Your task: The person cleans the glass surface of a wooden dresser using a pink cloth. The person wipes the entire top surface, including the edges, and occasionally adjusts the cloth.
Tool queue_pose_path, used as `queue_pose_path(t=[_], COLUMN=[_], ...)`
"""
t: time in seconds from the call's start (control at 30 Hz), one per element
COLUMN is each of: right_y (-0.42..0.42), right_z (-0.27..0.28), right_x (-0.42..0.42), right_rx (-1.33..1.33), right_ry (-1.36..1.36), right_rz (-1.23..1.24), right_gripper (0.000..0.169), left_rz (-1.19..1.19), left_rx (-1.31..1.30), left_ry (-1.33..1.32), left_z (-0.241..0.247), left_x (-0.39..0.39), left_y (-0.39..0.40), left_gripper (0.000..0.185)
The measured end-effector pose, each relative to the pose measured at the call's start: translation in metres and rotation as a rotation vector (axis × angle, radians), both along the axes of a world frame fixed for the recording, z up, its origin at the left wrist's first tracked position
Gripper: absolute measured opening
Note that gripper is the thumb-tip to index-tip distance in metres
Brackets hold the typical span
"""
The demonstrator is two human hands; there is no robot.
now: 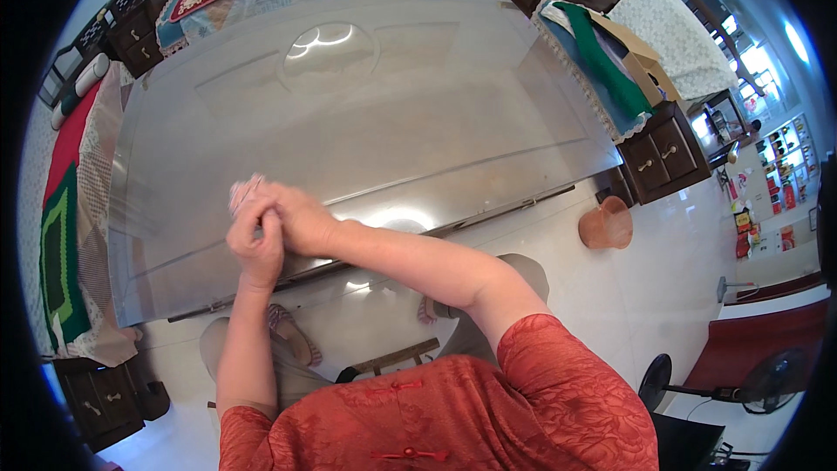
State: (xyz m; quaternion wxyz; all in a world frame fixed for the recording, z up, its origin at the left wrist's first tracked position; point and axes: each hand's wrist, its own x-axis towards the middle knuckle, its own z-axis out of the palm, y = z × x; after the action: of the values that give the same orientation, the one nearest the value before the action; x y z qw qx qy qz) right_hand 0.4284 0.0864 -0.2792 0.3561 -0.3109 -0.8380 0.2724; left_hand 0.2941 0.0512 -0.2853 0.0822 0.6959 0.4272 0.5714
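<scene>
In the head view, my left hand point(252, 245) and my right hand point(304, 219) are pressed together over the near left part of a large table. A small crumpled piece of striped pink-and-white cloth point(243, 191) pokes out from between them, and both hands seem closed around it. Motion blurs the cloth, and the fingers cover most of it. Beneath the hands, the table point(392, 118) has a glossy, transparent cover over its greyish top, with reflections of light on it.
Cloth-covered seats flank the table; the left one bears a green-and-red knitted cover point(62, 255). On the right seat lie a green knitted piece point(598, 55) and an open cardboard box point(644, 65). An orange-brown bin point(605, 224) stands on the floor; a black fan point(775, 379) is behind.
</scene>
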Motion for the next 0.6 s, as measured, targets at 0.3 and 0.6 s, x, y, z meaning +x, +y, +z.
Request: queue_pose_path(t=[0.3,0.6], right_y=[0.027,-0.023], right_z=[0.001,-0.042], right_x=[0.209,0.538], right_rx=[0.077,-0.003], right_ry=[0.167,-0.449], right_rz=[-0.303,-1.472], right_gripper=[0.028,0.058], left_rz=[-0.042,-0.067], left_rx=[-0.252,-0.309], left_ry=[-0.084,-0.067], left_z=[-0.005,-0.015], left_x=[-0.011,-0.004], left_y=[-0.008,-0.010], left_gripper=[0.019,0.019])
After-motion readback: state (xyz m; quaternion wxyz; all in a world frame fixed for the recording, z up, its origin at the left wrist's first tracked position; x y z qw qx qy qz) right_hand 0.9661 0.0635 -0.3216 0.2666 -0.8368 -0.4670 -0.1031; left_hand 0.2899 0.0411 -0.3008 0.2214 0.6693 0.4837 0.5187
